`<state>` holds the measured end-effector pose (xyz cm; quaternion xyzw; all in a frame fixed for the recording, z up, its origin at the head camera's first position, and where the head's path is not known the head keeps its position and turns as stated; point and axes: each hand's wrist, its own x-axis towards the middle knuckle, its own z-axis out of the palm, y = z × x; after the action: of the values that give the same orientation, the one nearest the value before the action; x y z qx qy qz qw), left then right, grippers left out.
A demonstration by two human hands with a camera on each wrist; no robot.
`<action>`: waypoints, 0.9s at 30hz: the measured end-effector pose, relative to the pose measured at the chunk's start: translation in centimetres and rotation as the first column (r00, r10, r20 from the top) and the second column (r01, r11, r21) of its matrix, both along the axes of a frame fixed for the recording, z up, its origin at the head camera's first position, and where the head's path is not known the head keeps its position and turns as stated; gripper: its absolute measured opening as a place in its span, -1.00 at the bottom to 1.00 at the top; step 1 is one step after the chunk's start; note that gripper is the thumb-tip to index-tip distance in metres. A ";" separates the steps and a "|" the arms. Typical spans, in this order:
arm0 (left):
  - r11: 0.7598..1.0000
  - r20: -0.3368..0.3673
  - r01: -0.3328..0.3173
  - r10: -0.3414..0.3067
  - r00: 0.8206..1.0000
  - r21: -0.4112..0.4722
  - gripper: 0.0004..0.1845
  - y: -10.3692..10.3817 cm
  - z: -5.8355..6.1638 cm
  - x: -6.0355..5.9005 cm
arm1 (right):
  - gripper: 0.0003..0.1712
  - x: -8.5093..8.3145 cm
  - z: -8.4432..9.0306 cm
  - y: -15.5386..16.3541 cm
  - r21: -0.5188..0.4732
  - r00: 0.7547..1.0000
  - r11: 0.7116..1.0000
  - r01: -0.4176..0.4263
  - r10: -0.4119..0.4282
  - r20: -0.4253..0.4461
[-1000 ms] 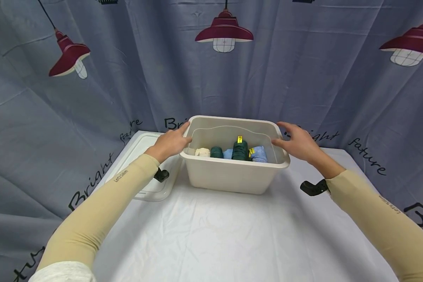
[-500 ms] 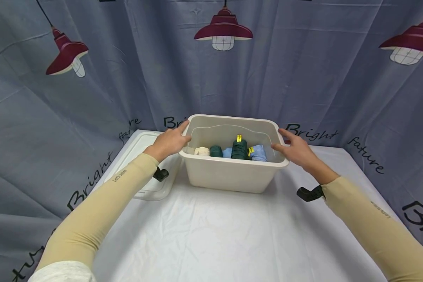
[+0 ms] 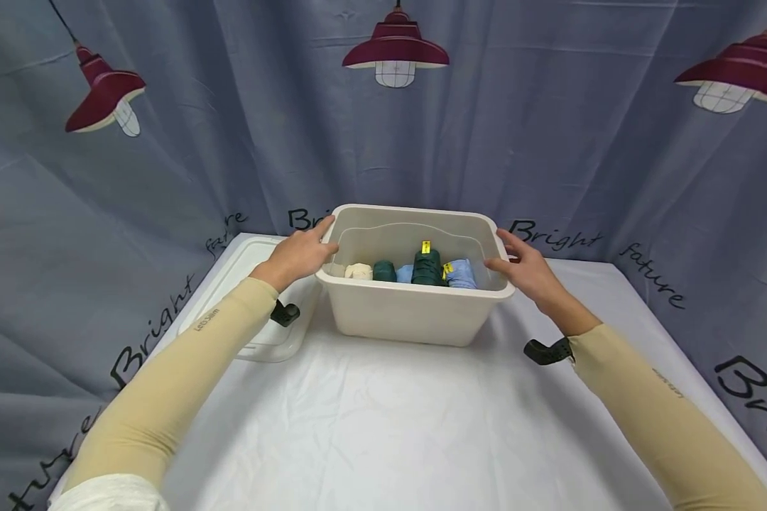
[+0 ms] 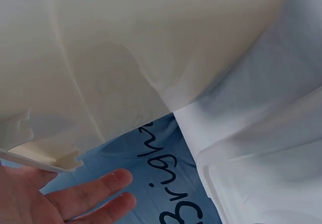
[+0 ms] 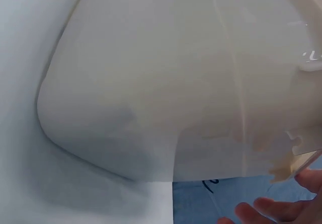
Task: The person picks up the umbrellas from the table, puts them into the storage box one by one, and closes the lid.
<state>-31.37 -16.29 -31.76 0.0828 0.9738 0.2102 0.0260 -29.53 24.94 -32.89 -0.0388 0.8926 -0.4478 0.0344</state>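
A white plastic storage bin [image 3: 409, 312] stands on the table without its lid. Inside lie several balls and spools of yarn: a cream ball [image 3: 359, 272], a short dark green spool [image 3: 384, 270], a taller dark green spool [image 3: 427, 268] with a yellow label, and blue yarn [image 3: 461, 274]. My left hand [image 3: 299, 254] holds the bin's left rim, thumb over the edge and the other fingers outside. At the right rim my right hand [image 3: 529, 270] does likewise. Both wrist views show fingers below the rim, beside the bin's outer wall [image 4: 110, 58].
A white lid [image 3: 275, 341] lies flat on the table left of the bin, partly under the left forearm. White cloth [image 3: 383, 426] covers the table. A blue-grey curtain [image 3: 281, 142] printed with lamps and lettering hangs close behind and at the sides.
My right hand has come inward onto the right rim, from slightly apart. The left hand stays at its rim. The whole view has shifted a little; the bin stays on the table.
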 end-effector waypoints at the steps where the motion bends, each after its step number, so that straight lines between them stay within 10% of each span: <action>1: 1.000 0.000 -0.001 0.001 1.000 -0.007 -0.21 -0.1 0.0 0.0 | -0.02 -0.1 -0.1 -0.1 -0.010 1.000 1.000 0.002 -0.002 0.002; 15: 1.000 -0.142 -0.003 0.003 0.990 0.005 -0.30 -0.5 0.6 0.3 | 0.01 0.1 -0.9 -0.2 -0.101 0.999 0.994 0.030 -0.028 0.020; 27: 0.976 -0.383 -0.085 0.158 0.910 0.200 -0.63 -3.7 -0.4 1.5 | 0.01 0.0 -0.7 -0.2 -0.127 0.999 0.991 0.036 -0.031 0.039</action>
<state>-29.90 -20.01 -32.16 0.0649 0.9392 0.2770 -0.1925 -29.49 24.79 -33.58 -0.0175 0.8619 -0.5051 0.0406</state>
